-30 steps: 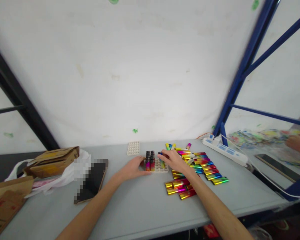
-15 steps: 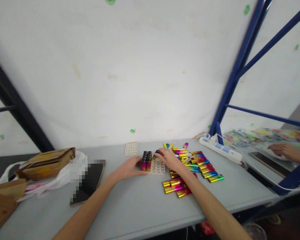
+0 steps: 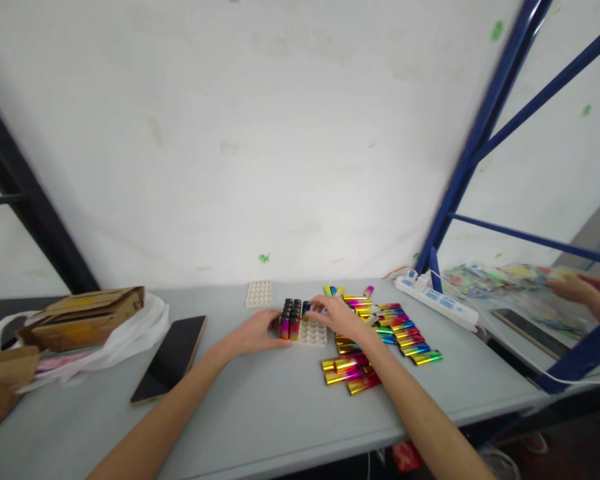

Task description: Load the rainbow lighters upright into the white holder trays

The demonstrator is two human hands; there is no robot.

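Observation:
A white tray [image 3: 313, 333] with rows of holes sits on the table, its left part filled with upright lighters [image 3: 289, 326] that have black tops and shiny pink-to-gold bodies. My left hand [image 3: 255, 333] grips the tray's left end, thumb at the front corner and fingers beside the lighters. Between the fingertips of my right hand [image 3: 333, 314] is another lighter [image 3: 307, 308], dark-topped and upright in the row right of the filled ones; its lower part is partly hidden. Right of the tray, under and around my right forearm, lies a loose pile of metallic rainbow lighters [image 3: 409, 339].
A second white holed tray [image 3: 259, 294] lies near the wall. To the left are a dark phone [image 3: 171, 360], a cardboard box [image 3: 87, 320] and a white plastic bag [image 3: 130, 331]. A power strip [image 3: 437, 301] and blue frame [image 3: 460, 180] stand right; beyond is another person's hand [image 3: 580, 291].
The lighter in my right hand has gone from tilted to upright at the tray. My left hand stays at the tray's end. The view has shifted slightly, and the other person's hand has risen.

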